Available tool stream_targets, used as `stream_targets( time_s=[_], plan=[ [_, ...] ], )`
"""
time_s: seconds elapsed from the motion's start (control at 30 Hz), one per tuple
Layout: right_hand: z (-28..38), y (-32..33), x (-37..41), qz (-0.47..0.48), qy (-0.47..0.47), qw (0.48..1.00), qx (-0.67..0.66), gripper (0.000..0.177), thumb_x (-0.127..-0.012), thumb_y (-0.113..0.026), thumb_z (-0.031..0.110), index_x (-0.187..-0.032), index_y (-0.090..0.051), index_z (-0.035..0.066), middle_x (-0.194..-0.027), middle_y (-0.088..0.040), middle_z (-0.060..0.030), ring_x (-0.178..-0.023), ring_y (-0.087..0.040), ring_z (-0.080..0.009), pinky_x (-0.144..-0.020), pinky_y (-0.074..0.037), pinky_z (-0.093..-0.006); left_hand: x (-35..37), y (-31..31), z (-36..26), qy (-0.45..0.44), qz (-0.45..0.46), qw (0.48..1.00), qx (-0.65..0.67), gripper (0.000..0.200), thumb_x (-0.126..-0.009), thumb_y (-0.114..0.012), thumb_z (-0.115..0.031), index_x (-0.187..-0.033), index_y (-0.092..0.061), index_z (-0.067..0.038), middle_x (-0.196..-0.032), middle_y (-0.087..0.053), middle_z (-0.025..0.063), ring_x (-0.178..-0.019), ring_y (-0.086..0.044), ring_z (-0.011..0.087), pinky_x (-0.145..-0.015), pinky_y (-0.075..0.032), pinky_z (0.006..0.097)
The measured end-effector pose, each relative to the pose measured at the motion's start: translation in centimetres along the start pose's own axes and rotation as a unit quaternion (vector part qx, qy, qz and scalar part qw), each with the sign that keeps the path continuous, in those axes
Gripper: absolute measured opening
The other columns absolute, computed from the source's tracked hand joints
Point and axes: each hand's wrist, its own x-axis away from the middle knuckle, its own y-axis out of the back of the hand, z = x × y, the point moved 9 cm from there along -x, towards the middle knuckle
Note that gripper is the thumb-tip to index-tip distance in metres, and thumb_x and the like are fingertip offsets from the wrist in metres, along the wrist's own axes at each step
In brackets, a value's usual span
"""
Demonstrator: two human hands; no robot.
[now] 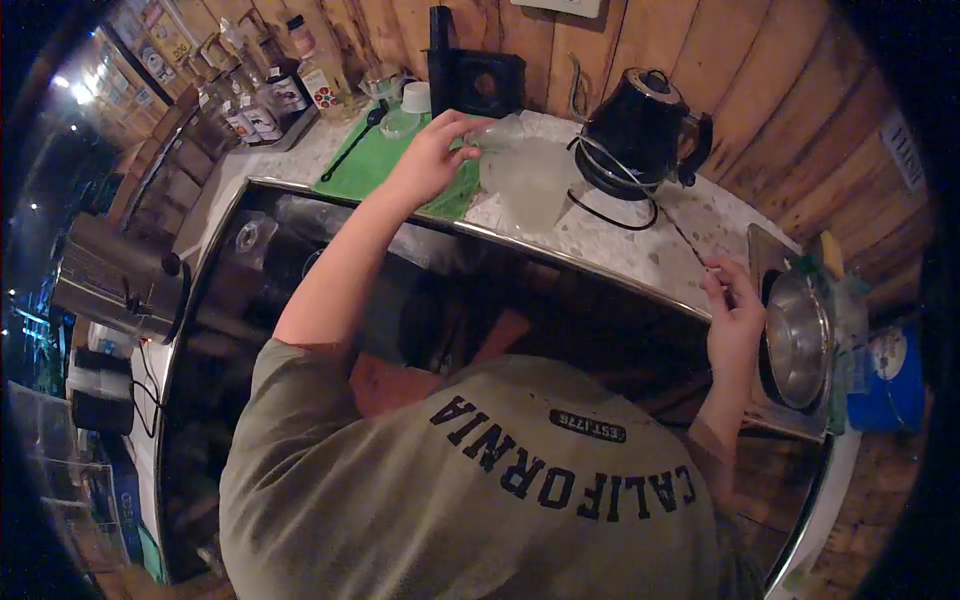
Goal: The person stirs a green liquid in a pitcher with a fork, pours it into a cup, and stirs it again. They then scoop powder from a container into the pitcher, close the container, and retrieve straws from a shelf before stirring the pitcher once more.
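Note:
My left hand [432, 152] reaches forward across the counter and grips the rim of a translucent plastic jug [525, 185]. The jug stands on the speckled countertop [640, 250], at the edge of a green mat [375, 160]. My right hand [733, 318] rests on the metal edge of the counter, just left of a round steel sink bowl [797, 340]. Its fingers lie on the surface with nothing visible in them. My grey printed shirt fills the lower part of the view.
A black electric kettle [640, 130] with its cord stands right of the jug. Bottles [270, 95] line the back left, with a black ladle [350, 150] on the mat, a black box [478, 78] behind and a steel urn [115, 280] at far left.

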Motion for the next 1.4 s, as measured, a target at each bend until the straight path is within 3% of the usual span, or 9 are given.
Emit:
stream_targets(
  time_s=[0.23, 0.43, 0.57, 0.93, 1.13, 1.23, 1.4],
  plan=[
    [1.1, -1.4, 0.4, -0.009, 0.103, 0.994, 0.021, 0.019, -0.085, -0.060, 0.006, -0.102, -0.067, 0.009, -0.095, -0.067, -0.0097, -0.086, -0.063, -0.0214, -0.073, -0.048, -0.0298, -0.8, -0.6, -1.9, -0.066, 0.032, 0.995, -0.064, 0.037, -0.077, -0.064, -0.003, -0.113, -0.061, -0.009, -0.098, -0.055, 0.0105, -0.095, -0.056, 0.0286, -0.082, -0.048, 0.0363],
    [1.7, -2.2, 0.3, -0.011, 0.121, 0.992, 0.015, 0.018, -0.085, -0.061, 0.007, -0.101, -0.068, 0.009, -0.093, -0.066, -0.0111, -0.083, -0.063, -0.0233, -0.073, -0.048, -0.0309, -1.4, -1.0, -3.3, -0.104, 0.037, 0.990, -0.089, 0.038, -0.074, -0.066, -0.002, -0.111, -0.062, -0.009, -0.094, -0.054, 0.0113, -0.091, -0.055, 0.0295, -0.080, -0.047, 0.0369],
    [2.2, -2.6, 0.0, -0.019, 0.132, 0.991, 0.011, 0.020, -0.084, -0.061, 0.008, -0.102, -0.069, 0.011, -0.090, -0.066, -0.0103, -0.080, -0.062, -0.0237, -0.071, -0.048, -0.0312, -1.8, -1.3, -3.5, -0.102, 0.061, 0.989, -0.094, 0.042, -0.075, -0.061, 0.003, -0.115, -0.060, -0.011, -0.100, -0.053, 0.0124, -0.098, -0.055, 0.0312, -0.086, -0.047, 0.0373],
    [2.5, -5.5, -1.0, -0.014, 0.200, 0.979, -0.022, 0.021, -0.085, -0.060, 0.010, -0.103, -0.069, 0.015, -0.085, -0.064, -0.0081, -0.074, -0.060, -0.0225, -0.068, -0.047, -0.0299, -2.8, -1.6, -4.8, -0.133, 0.078, 0.979, -0.131, 0.045, -0.073, -0.062, 0.006, -0.115, -0.061, -0.011, -0.100, -0.054, 0.0118, -0.097, -0.055, 0.0299, -0.084, -0.049, 0.0360],
    [2.7, -6.7, -1.2, -0.017, 0.193, 0.981, -0.023, 0.020, -0.086, -0.060, 0.010, -0.103, -0.069, 0.016, -0.084, -0.063, -0.0056, -0.071, -0.059, -0.0206, -0.066, -0.046, -0.0286, -3.5, -2.2, -5.2, -0.141, 0.098, 0.980, -0.106, 0.046, -0.073, -0.059, 0.010, -0.115, -0.060, -0.009, -0.100, -0.053, 0.0127, -0.096, -0.054, 0.0303, -0.082, -0.051, 0.0352],
    [3.1, -6.5, -1.3, -0.018, 0.196, 0.979, -0.057, 0.020, -0.086, -0.060, 0.005, -0.104, -0.069, 0.010, -0.077, -0.058, -0.0065, -0.066, -0.052, -0.0159, -0.061, -0.041, -0.0254, -3.9, -1.9, -5.9, -0.146, 0.099, 0.978, -0.115, 0.047, -0.073, -0.058, 0.011, -0.115, -0.060, -0.009, -0.100, -0.052, 0.0131, -0.097, -0.054, 0.0306, -0.082, -0.052, 0.0348],
    [3.6, -6.1, -1.3, -0.032, 0.232, 0.972, -0.006, 0.023, -0.085, -0.060, 0.002, -0.104, -0.069, 0.011, -0.078, -0.060, -0.0072, -0.064, -0.054, -0.0169, -0.059, -0.042, -0.0258, -4.1, -1.9, -6.0, -0.145, 0.107, 0.974, -0.135, 0.047, -0.073, -0.056, 0.012, -0.115, -0.060, -0.008, -0.101, -0.052, 0.0133, -0.097, -0.054, 0.0306, -0.082, -0.052, 0.0338]
  ],
)
